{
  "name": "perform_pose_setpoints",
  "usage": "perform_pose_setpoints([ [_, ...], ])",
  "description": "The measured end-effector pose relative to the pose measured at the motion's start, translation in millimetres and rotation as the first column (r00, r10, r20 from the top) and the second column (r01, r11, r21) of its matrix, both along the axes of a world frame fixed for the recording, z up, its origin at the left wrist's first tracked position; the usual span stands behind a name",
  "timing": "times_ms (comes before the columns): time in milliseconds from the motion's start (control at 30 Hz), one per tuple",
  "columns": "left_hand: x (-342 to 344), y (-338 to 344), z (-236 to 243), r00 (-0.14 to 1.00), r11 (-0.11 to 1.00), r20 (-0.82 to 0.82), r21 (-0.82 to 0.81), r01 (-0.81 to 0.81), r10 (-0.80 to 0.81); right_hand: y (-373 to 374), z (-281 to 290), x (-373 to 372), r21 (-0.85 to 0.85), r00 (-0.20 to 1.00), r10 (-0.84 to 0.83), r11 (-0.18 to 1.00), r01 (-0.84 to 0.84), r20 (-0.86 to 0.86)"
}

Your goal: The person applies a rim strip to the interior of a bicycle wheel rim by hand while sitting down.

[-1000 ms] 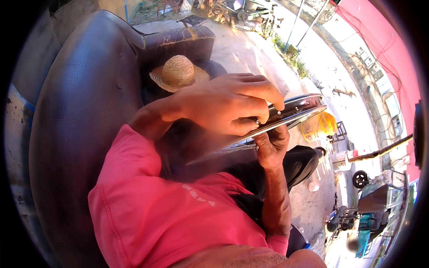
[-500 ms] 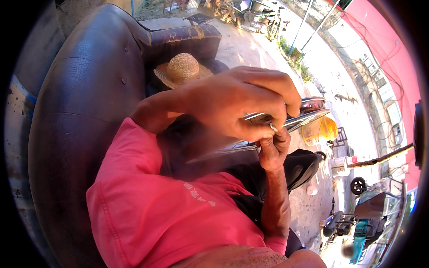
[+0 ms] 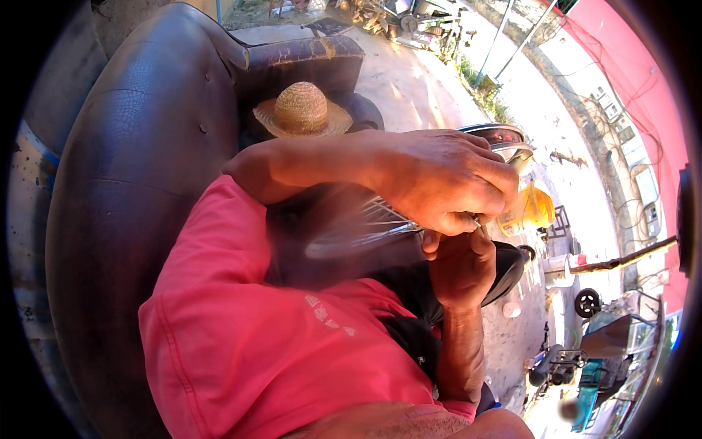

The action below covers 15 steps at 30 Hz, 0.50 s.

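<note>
A spoked metal wheel rim lies tilted across my lap, partly behind my hands. My left hand reaches over it with curled fingers, pinching a small silver piece between thumb and forefinger. Just below, my right hand has its fingers curled up toward that piece; what exactly they grip is hidden.
I am on a worn dark sofa with a straw hat beside me. A yellow container stands beyond the wheel. At right are a wooden pole and a wheeled vehicle; assorted junk lies at the back.
My left hand has moved right and slightly down along the rim, now covering more of it. My right hand has shifted lower and a little right, under the left fingertips.
</note>
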<state>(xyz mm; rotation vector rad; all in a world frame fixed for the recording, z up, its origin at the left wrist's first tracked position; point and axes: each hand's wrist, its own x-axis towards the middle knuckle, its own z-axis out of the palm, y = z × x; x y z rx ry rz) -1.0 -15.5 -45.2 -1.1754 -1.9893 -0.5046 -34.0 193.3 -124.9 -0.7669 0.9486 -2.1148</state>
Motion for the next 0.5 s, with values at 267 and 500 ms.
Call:
perform_pose_setpoints([
  [267, -7, 0, 0, 0.999, 0.998, 0.05, -0.055, -0.006, 0.009, -5, 6, 13, -0.112, 0.927, 0.142, 0.988, -0.109, 0.348],
  [500, -6, -1, 8, 0.989, 0.983, 0.138, -0.178, -0.037, 0.062, -9, 15, 5, -0.035, 0.897, 0.031, 0.999, -0.018, 0.44],
])
